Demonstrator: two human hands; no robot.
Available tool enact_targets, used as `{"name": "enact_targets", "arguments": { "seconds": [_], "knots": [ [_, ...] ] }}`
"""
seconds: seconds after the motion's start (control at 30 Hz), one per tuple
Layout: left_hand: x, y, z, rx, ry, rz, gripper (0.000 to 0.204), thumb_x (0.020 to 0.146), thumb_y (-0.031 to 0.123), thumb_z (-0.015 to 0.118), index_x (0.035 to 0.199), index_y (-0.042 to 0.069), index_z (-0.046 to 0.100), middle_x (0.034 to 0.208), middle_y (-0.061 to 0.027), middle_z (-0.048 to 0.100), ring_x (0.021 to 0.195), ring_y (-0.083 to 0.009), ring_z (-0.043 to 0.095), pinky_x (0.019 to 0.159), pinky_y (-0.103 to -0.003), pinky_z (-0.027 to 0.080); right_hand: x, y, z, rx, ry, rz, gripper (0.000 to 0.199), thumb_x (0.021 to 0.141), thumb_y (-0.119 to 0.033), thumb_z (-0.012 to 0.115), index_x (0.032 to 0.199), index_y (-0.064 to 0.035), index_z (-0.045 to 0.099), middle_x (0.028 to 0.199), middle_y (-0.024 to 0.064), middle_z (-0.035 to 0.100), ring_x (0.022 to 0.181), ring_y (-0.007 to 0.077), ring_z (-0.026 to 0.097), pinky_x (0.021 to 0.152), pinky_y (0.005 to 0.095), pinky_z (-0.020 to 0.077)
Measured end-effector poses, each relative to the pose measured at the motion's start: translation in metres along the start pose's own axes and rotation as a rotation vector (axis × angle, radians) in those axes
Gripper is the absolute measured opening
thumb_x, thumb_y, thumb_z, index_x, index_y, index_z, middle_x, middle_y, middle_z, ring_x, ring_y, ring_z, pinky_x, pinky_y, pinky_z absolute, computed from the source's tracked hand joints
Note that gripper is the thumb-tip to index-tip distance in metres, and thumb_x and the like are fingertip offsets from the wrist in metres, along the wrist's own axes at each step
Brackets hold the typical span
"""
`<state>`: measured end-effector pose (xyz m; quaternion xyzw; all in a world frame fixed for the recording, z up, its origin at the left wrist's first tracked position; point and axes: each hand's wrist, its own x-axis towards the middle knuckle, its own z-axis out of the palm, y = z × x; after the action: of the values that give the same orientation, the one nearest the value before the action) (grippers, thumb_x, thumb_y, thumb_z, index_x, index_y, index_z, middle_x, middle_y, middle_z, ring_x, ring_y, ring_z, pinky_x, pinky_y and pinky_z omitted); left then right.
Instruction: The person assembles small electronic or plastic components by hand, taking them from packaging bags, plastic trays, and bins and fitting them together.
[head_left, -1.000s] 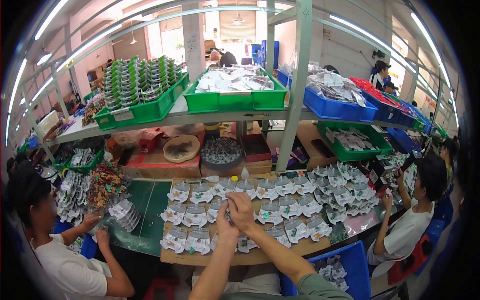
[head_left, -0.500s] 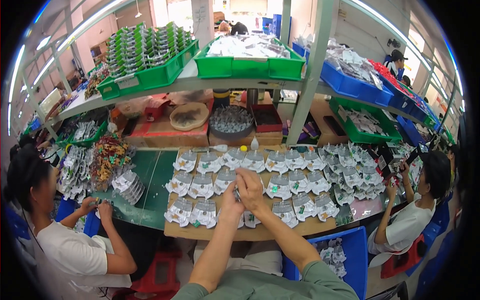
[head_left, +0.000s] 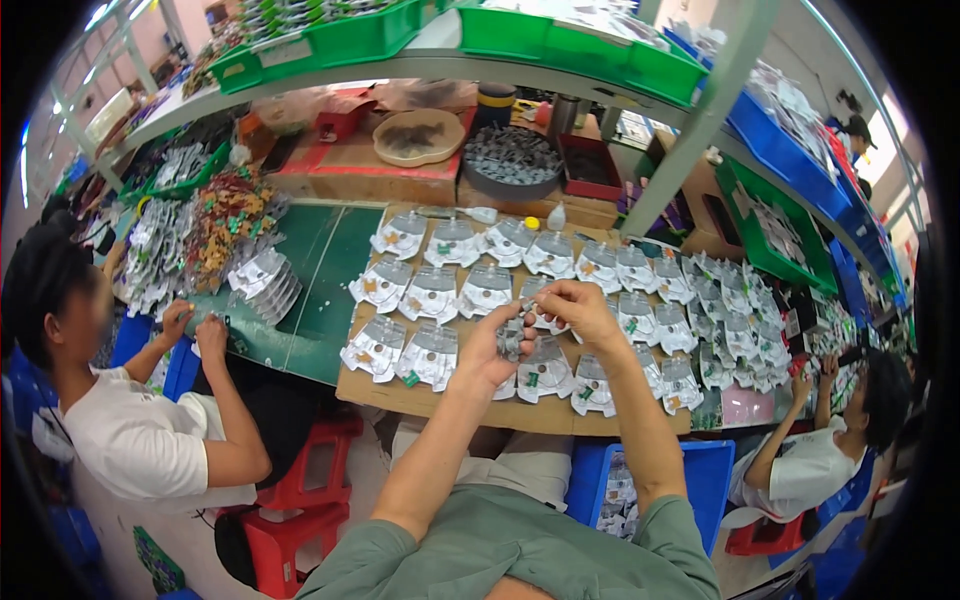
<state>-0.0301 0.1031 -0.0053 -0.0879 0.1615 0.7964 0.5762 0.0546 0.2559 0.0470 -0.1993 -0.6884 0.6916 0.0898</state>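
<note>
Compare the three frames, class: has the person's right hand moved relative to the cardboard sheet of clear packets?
Cannot tell: the head camera itself moved. The right hand sits above the cardboard sheet's middle rows, as before.

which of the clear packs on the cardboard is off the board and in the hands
The clear pack pinched between the left hand and right hand; all others lie flat in rows on the cardboard sheet.

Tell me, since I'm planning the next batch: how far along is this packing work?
Looks done: rows of filled clear packs on the cardboard board. In hand: left hand holds one pack, right hand works at it. Left: more packs in the blue bin.
</note>
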Motion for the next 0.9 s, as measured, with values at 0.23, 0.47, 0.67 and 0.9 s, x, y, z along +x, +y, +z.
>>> {"name": "enact_targets", "arguments": {
  "seconds": [0.23, 0.47, 0.67, 0.9],
  "knots": [
    [-0.042, 0.028, -0.002, -0.207, 0.103, 0.117, 0.034, 0.093, 0.024, 0.059, 0.12, 0.004, 0.056, 0.091, -0.0083, 0.06, 0.074, -0.0187, 0.058, 0.058, -0.027, 0.052, 0.08, -0.002, 0.051, -0.401, 0.113, -0.443, 0.016, 0.088, -0.016, 0.066, 0.091, -0.001, 0.071, 0.077, 0.0042, 0.068, 0.066, 0.0125, 0.06, 0.058, 0.0265, 0.0446],
    [-0.082, 0.061, -0.036, -0.138, 0.039, 0.193, 0.038, 0.094, 0.024, 0.057, 0.124, 0.002, 0.052, 0.092, -0.0085, 0.059, 0.074, -0.0179, 0.056, 0.052, -0.025, 0.047, 0.176, 0.01, 0.151, -0.742, 0.114, -0.732, 0.018, 0.085, -0.019, 0.065, 0.093, -0.004, 0.072, 0.083, 0.0168, 0.068, 0.074, 0.0348, 0.065, 0.068, 0.0408, 0.0494],
    [-0.101, 0.072, -0.043, -0.023, 0.055, 0.21, 0.04, 0.095, 0.027, 0.054, 0.124, 0.0, 0.051, 0.087, -0.0086, 0.059, 0.071, -0.0169, 0.055, 0.051, -0.026, 0.046, 0.217, 0.028, 0.176, -0.935, 0.144, -0.37, 0.021, 0.083, -0.024, 0.066, 0.086, -0.0057, 0.075, 0.082, 0.0218, 0.068, 0.079, 0.0397, 0.066, 0.074, 0.0475, 0.0512],
    [-0.108, 0.079, -0.051, -0.009, -0.063, 0.231, 0.041, 0.095, 0.028, 0.051, 0.125, 0.0, 0.05, 0.085, -0.0088, 0.058, 0.07, -0.0168, 0.054, 0.049, -0.025, 0.044, 0.232, 0.029, 0.179, -1.05, 0.083, -0.379, 0.019, 0.081, -0.023, 0.066, 0.086, -0.0075, 0.076, 0.082, 0.0216, 0.069, 0.078, 0.0388, 0.067, 0.073, 0.0475, 0.0521]
  ]
}}
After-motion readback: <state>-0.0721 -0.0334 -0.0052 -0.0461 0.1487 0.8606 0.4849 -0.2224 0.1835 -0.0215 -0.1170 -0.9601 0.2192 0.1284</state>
